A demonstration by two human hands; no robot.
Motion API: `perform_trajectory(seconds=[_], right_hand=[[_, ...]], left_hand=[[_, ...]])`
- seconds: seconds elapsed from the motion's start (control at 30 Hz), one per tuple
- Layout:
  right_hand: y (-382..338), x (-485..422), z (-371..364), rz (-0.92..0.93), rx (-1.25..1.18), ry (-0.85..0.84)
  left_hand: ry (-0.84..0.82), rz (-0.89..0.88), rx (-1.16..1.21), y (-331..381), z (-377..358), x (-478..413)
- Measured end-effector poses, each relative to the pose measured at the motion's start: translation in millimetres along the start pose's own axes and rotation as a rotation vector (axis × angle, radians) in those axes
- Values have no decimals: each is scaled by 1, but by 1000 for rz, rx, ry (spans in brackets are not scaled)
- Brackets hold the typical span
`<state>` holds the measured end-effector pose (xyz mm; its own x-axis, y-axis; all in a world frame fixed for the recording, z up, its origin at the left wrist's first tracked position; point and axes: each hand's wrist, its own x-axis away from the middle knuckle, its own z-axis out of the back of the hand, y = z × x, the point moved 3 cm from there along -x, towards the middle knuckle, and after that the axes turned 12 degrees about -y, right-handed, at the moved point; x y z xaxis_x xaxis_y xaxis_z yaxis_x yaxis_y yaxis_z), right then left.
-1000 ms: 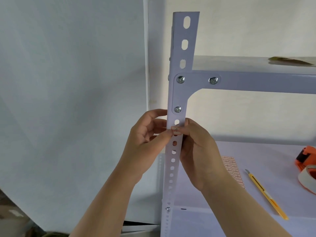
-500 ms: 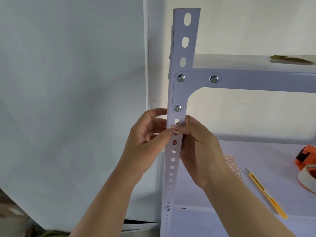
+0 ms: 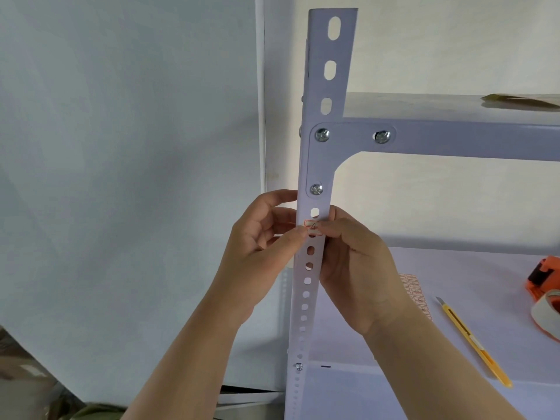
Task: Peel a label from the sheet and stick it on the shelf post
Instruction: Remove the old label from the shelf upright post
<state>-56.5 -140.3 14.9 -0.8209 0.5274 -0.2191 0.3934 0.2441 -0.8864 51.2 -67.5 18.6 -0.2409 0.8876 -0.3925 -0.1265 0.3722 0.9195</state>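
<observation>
Against the shelf post (image 3: 318, 165), both thumbs pin the label (image 3: 312, 225) flat so it bonds; the left hand (image 3: 260, 237) and right hand (image 3: 354, 262) curl their fingers (image 3: 280, 213) behind, bracing.

Storeroom: bolted metal shelving (image 3: 454, 137)

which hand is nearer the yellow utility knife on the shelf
Right. The right hand is at the post's right edge, on the yellow utility knife side; the left hand is across the post, farther away.
</observation>
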Motion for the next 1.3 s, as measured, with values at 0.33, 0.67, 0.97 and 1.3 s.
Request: perform_trajectory(seconds=[0.33,0.67,0.97,1.3], right_hand=[[-4,-2,-4,-3,-73,1],[-5,-3,-2,-13,-33,3],[-3,1,4,3,61,1],[-16,11,10,142,277,-13]], left_hand=[[1,-5,7,0,-1,0],[2,-14,26,1,-2,0],[-7,-16,11,1,-1,1],[300,-407,-588,18,-4,8]])
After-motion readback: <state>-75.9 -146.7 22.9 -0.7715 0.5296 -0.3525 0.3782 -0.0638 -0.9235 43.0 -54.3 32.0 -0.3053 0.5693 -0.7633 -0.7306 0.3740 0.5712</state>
